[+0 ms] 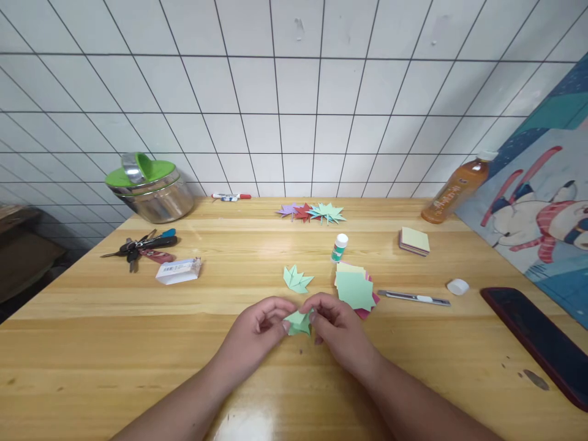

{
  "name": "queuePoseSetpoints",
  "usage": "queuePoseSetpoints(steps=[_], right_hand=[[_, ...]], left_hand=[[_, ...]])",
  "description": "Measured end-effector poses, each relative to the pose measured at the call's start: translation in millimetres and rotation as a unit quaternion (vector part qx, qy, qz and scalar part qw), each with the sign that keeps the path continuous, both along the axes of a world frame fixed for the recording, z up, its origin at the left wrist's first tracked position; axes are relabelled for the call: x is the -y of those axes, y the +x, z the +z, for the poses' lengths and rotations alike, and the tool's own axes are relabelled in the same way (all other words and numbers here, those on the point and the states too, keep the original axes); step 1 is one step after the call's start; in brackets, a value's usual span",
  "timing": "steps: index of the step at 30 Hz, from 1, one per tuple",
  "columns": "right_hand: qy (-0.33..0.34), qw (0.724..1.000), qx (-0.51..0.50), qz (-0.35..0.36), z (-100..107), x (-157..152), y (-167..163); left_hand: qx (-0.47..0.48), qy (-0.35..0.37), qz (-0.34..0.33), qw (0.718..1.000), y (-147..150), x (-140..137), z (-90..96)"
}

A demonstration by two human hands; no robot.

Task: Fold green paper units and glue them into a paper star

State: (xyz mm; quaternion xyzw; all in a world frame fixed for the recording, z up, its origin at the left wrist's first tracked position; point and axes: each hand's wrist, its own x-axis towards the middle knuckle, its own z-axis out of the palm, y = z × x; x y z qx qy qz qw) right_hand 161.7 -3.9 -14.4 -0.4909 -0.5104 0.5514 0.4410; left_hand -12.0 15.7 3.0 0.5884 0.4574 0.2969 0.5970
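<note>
Misalignment looks the likeliest fault: if my left hand (261, 326) and right hand (339, 329) pull unevenly, creases could skew. Too hard a tug might tear a tip. Both hands pinch the folded mint-green origami paper (298, 323) from opposite sides, just nearer me than the loose pleated paper fan (297, 280). Held paper: matte, layered, angular edges. My grip covers its sides, so the exact fold is hard to read.
</note>
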Motion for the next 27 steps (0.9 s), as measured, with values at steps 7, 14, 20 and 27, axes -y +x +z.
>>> queuePoseSetpoints(steps=[7, 14, 20, 27], right_hand=[[0.023, 0.999, 0.022, 0.011, 5.2, 1.8, -0.8], [0.034, 0.999, -0.013, -0.008, 2.2, 1.1, 3.2], [0.078, 0.99, 0.114, 0.019, 5.0, 1.9, -2.0], [0.042, 0.993, 0.107, 0.011, 1.3, 1.4, -4.3]], left_hand=[[-0.035, 0.003, -0.02, 0.999, 1.4, -0.2, -1.7], [-0.057, 0.017, 0.002, 0.998, 1.5, -1.1, -8.4], [-0.072, 0.048, -0.016, 0.996, -1.7, 0.4, -13.4], [-0.073, 0.06, -0.034, 0.995, 0.7, 3.0, -13.1]])
